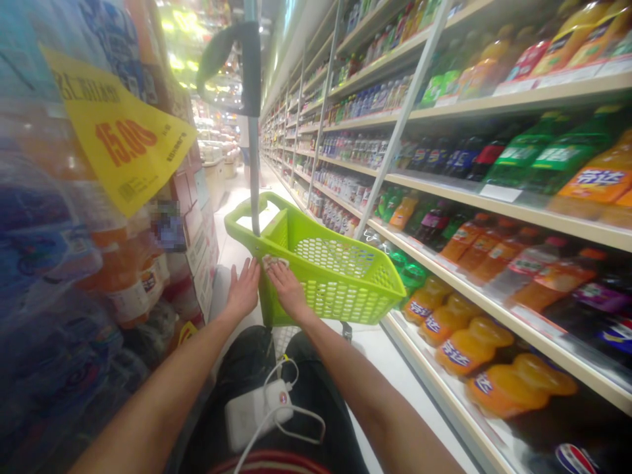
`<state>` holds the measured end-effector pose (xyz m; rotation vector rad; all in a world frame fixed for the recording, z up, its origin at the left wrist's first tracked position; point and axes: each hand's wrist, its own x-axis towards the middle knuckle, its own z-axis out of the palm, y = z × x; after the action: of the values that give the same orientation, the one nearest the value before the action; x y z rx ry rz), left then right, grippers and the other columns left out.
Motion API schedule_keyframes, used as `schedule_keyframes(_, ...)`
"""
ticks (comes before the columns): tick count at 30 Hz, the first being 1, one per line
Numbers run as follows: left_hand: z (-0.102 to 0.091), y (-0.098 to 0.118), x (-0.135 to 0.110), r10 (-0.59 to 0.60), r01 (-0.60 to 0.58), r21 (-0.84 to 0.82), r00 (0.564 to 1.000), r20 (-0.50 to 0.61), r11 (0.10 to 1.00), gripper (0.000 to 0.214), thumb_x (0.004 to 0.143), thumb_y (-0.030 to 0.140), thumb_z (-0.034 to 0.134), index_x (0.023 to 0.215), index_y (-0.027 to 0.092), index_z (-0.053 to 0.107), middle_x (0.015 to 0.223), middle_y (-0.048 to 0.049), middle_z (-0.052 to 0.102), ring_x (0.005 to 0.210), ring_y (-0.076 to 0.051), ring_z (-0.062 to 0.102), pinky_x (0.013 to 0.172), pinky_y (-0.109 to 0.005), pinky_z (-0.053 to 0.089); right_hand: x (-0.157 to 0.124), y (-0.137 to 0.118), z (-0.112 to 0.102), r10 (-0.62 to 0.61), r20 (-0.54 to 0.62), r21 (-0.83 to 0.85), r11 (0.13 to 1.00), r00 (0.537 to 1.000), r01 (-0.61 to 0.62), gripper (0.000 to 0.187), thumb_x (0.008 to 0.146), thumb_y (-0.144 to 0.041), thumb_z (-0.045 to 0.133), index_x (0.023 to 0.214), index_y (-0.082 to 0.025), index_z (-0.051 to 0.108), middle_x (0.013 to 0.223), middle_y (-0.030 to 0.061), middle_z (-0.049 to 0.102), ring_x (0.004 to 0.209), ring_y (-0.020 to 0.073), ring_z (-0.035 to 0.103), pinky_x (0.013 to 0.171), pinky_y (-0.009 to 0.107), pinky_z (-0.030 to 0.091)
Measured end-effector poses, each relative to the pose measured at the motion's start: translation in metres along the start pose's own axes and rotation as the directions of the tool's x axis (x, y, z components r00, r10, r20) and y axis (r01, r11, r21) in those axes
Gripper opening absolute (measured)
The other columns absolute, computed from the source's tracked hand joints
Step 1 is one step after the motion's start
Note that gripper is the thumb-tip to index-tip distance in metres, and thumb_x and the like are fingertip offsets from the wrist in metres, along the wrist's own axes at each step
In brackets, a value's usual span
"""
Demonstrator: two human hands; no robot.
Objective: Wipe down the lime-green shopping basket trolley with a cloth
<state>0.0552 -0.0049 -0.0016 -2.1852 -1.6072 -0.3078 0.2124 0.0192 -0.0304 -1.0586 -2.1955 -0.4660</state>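
A lime-green plastic shopping basket cart (345, 289) with perforated sides stands in front of my knees. My right hand (287, 287) presses a small crumpled cloth (269, 263) against its near side wall, just below the rim. Beside it, my left hand (243, 287) has its fingers stretched out, the tips at the cart's left corner, with nothing held. The cart's grey pole rises from the basket to a dark handle (251, 72). A white sheet lies in the small rear compartment.
Long shelves (494, 184) of drink bottles line the right side, close to the cart. At left, wrapped bottle packs carry a yellow price sign (128, 141) reading 15.00. A white power bank (254, 411) with a cable rests on my lap. The tiled aisle floor (234, 217) runs ahead.
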Motion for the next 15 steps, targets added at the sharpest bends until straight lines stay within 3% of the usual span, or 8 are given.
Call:
schedule_keyframes(3,0.005,-0.004,-0.005,-0.020,0.020,-0.001,1.000,0.010,1.000,0.068,0.070,0.009,0.036,0.137,0.007,0.027,0.148,-0.0118,0.018,0.137,-0.025,0.011,0.109,-0.054,0.008,-0.013,-0.006,0.005,-0.011,0.051,0.011,1.000,0.999,0.011,0.043,0.083,-0.002,0.037,0.123,-0.013,0.052,0.130,0.0116,0.051,0.129,0.0219,0.035,0.100,0.041,0.038)
schedule_keyframes(5,0.008,-0.007,-0.006,-0.032,0.032,-0.007,0.999,0.005,0.999,0.069,0.069,0.008,0.037,0.137,0.007,0.027,0.148,-0.0113,0.018,0.137,-0.025,0.011,0.109,-0.054,0.008,-0.007,-0.010,-0.002,-0.027,0.010,0.023,0.999,1.000,0.027,0.045,0.084,-0.003,0.036,0.125,-0.014,0.050,0.131,0.0107,0.049,0.131,0.0208,0.032,0.102,0.040,0.037)
schedule_keyframes(10,0.005,-0.019,-0.002,-0.059,0.059,-0.014,0.998,-0.037,0.998,0.069,0.069,0.010,0.037,0.137,0.006,0.027,0.148,-0.0122,0.017,0.138,-0.026,0.009,0.108,-0.056,0.009,0.045,-0.018,-0.029,-0.023,-0.167,0.003,1.000,0.986,0.024,0.045,0.088,-0.007,0.034,0.130,-0.018,0.045,0.137,0.0057,0.044,0.134,0.0183,0.024,0.108,0.038,0.029)
schedule_keyframes(13,0.002,-0.026,0.000,-0.076,0.076,-0.006,0.996,-0.048,0.997,0.069,0.069,0.010,0.037,0.137,0.006,0.026,0.148,-0.0129,0.017,0.137,-0.026,0.009,0.107,-0.056,0.009,0.065,-0.019,-0.028,-0.026,-0.117,-0.024,0.999,0.993,0.024,0.042,0.089,-0.009,0.037,0.129,-0.018,0.046,0.137,0.0059,0.043,0.133,0.0199,0.028,0.107,0.038,0.030)
schedule_keyframes(15,0.002,-0.031,-0.001,-0.083,0.083,0.002,0.995,-0.053,0.997,0.070,0.068,0.010,0.037,0.137,0.006,0.027,0.148,-0.0129,0.017,0.137,-0.026,0.010,0.107,-0.056,0.009,0.062,-0.019,-0.016,-0.050,-0.049,-0.031,0.998,0.998,0.049,0.041,0.088,-0.010,0.039,0.128,-0.017,0.047,0.136,0.0072,0.044,0.132,0.0209,0.030,0.107,0.040,0.030)
